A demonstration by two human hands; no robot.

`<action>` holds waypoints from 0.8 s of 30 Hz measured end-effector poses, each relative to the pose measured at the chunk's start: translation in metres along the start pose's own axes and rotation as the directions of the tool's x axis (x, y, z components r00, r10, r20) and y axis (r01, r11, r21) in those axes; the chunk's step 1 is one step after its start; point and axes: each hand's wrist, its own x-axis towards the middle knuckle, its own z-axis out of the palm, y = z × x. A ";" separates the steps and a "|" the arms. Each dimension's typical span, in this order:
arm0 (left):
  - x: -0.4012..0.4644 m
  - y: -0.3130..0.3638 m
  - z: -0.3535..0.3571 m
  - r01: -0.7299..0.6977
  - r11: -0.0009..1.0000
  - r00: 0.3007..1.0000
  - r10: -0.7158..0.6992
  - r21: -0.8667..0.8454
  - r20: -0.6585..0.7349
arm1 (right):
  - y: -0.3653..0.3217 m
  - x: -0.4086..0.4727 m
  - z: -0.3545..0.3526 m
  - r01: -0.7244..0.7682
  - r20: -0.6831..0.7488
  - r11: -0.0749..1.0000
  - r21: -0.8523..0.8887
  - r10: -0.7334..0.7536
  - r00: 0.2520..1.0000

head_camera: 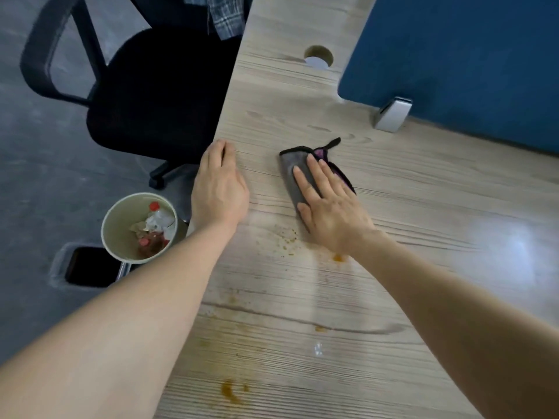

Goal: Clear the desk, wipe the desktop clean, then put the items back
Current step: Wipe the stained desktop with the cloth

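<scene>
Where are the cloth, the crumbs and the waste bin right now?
cloth [290, 173], head view, bare grey part left of the fingers
crumbs [286, 237], head view, middle of the scatter
waste bin [116, 219], head view, inner left wall

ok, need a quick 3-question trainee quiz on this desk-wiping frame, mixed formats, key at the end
1. True or false: the right hand presses the grey cloth flat on the desktop with straight fingers.
2. Multiple choice: where does the left hand rest? A) in the waste bin B) at the desk's edge C) on the blue divider
3. Fill in: orange-brown stains and crumbs lie on the desktop ____ the camera than the cloth.

Key: 1 true; 2 B; 3 nearer to
</scene>
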 end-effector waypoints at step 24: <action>-0.027 0.033 0.008 -0.171 0.983 0.960 0.151 0.066 0.237 | 0.026 0.018 -0.002 -0.168 0.018 0.978 0.122 0.167 0.986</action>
